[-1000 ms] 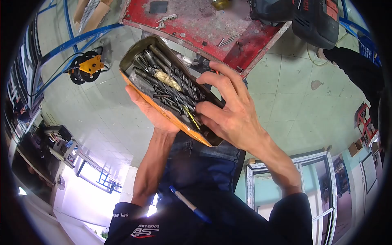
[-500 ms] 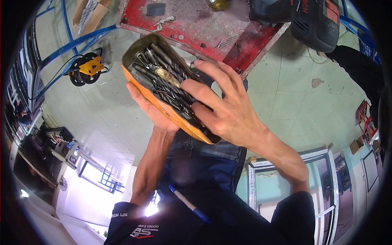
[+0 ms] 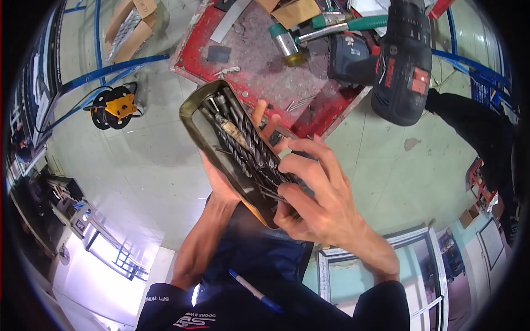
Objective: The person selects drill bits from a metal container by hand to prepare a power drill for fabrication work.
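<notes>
A long, open tin box (image 3: 190,121) with an orange outside holds several twist drill bits (image 3: 256,146), bunched along its right side and near end. Among them lies a bit with pale, tan wrapping (image 3: 234,134). My left hand (image 3: 221,185) is closed around the box from below, its thumb side at the left wall and fingertips showing past the right wall. At the near right end, my right hand (image 3: 326,198) reaches in with curled fingers touching the bits. Whatever is pinched between its thumb and fingers is mostly hidden.
Ahead, a red-edged work table (image 3: 254,71) bears a cordless drill (image 3: 400,71), a green-handled hammer (image 3: 287,44) and some loose thin bits (image 3: 301,103). A yellow-and-black cable reel (image 3: 116,107) stands on the floor at left. Another person's dark sleeve (image 3: 469,116) shows at right.
The box has tipped, showing more of its inside, and its bits have shifted rightward. My right hand's fingers have curled in more at the near end. More of the table has come into view.
</notes>
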A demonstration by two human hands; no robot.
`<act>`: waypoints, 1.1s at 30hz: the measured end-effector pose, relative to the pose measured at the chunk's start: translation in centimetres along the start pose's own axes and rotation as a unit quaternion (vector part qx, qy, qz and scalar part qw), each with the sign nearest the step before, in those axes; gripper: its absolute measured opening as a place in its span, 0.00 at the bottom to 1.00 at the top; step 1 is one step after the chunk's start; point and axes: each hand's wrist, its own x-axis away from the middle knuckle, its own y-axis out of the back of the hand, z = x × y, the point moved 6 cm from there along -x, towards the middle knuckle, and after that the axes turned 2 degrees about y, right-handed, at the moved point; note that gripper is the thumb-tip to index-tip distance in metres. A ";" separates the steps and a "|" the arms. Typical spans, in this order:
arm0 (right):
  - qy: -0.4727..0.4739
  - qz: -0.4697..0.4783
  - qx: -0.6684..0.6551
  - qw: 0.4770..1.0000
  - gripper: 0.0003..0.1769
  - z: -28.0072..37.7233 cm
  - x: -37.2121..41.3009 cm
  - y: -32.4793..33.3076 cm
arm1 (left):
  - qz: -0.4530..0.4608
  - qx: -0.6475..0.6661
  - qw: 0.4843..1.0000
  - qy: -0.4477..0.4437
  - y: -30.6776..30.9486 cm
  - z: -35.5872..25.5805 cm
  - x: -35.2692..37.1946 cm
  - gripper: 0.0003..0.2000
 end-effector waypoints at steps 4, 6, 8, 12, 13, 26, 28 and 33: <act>-0.072 -0.066 -0.080 0.992 0.10 -0.3 0.3 -0.4 | -0.038 0.005 0.999 0.031 0.2 0.4 -0.6 0.38; -0.114 -0.081 -0.092 0.986 0.10 -0.6 -0.2 0.0 | -0.064 0.014 0.997 0.038 0.2 0.4 -0.9 0.41; -0.166 -0.085 -0.083 0.979 0.10 -0.7 -1.0 0.8 | -0.080 -0.007 0.997 0.017 -0.2 0.0 -1.6 0.45; -0.168 -0.107 -0.096 0.975 0.09 -2.3 -1.9 -0.5 | -0.036 -0.145 0.987 -0.059 -1.1 -0.8 -3.1 0.57; -0.172 -0.114 -0.101 0.973 0.09 -2.6 -2.2 -0.5 | -0.031 -0.183 0.979 -0.080 -1.2 -1.0 -3.7 0.59; -0.259 -0.148 -0.298 0.907 0.14 -7.1 -3.1 1.0 | -0.170 -0.113 0.974 -0.101 -2.5 -2.1 -7.1 0.17; -0.309 -0.136 -0.353 0.873 0.15 -7.6 -2.9 0.9 | -0.216 -0.165 0.954 -0.126 -1.9 -1.9 -7.9 0.19; -0.268 -0.154 -0.305 0.901 0.17 -8.3 -2.8 2.0 | -0.220 -0.211 0.946 -0.112 -0.2 -1.5 -9.0 0.16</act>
